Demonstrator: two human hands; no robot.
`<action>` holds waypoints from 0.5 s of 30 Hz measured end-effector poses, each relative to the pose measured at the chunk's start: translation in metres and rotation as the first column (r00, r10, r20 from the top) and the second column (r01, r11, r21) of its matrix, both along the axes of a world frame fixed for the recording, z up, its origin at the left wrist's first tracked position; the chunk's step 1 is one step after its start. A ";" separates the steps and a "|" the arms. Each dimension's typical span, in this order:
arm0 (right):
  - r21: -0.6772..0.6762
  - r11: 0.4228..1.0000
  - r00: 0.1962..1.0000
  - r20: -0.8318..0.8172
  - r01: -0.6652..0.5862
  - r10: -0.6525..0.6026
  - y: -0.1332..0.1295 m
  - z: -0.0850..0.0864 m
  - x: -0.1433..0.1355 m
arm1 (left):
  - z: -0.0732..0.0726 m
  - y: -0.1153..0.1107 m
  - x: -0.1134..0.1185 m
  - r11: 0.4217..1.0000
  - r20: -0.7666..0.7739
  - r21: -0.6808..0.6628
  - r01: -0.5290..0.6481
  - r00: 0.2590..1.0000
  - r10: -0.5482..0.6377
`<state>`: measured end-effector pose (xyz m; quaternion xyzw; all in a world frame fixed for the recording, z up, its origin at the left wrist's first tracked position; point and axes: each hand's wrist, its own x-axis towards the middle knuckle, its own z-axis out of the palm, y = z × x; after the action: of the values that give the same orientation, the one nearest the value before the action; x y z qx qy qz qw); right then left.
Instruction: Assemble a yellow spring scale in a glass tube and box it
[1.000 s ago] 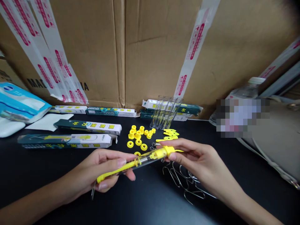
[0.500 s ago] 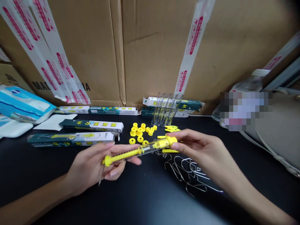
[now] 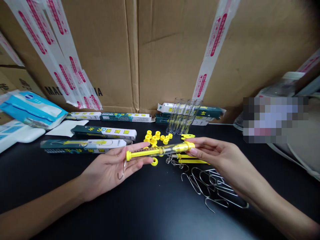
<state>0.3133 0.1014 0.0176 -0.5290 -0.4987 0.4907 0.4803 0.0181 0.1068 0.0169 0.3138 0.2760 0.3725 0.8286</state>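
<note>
A: Here's the right hand [image 3: 220, 155], thumb and fingers pinching the yellow end cap [image 3: 190, 146] of a yellow-and-clear tube [image 3: 160, 151]!

B: And the left hand [image 3: 110, 166]?

A: Open beneath the tube's left end, fingers stretched out, propping it up! The tube's mid-scene, nearly level, above the black tabletop [image 3: 150, 206].

B: I see a bent metal hook [image 3: 121, 173] dangling from that left end, right before the palm!

A: Just beyond, loose yellow caps [image 3: 157, 135]; farther back, upright clear tubes [image 3: 182, 116]!

B: Printed boxes [image 3: 82, 146] lie left, yellow strips [image 3: 193, 161] right, and there's a tangle of silver hooks [image 3: 219, 182] near the right wrist!
</note>
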 end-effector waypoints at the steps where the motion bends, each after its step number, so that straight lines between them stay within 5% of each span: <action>1: 0.004 1.000 1.000 -0.001 -0.008 0.008 0.000 0.001 0.000 | 0.000 0.000 0.000 1.000 0.021 0.007 0.018 1.000 -0.018; 10: 0.080 0.997 0.997 0.074 -0.022 0.016 -0.002 -0.004 -0.003 | 0.001 0.003 -0.002 0.995 0.163 -0.021 0.099 0.982 -0.094; 15: 0.109 0.994 0.993 0.115 -0.026 0.014 -0.009 -0.004 -0.011 | 0.002 -0.001 0.003 0.998 0.074 -0.013 0.063 0.995 -0.062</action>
<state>0.3027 0.0922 0.0138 -0.5239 -0.5570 0.4361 0.4745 0.0207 0.1063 0.0184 0.3020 0.2382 0.3556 0.8518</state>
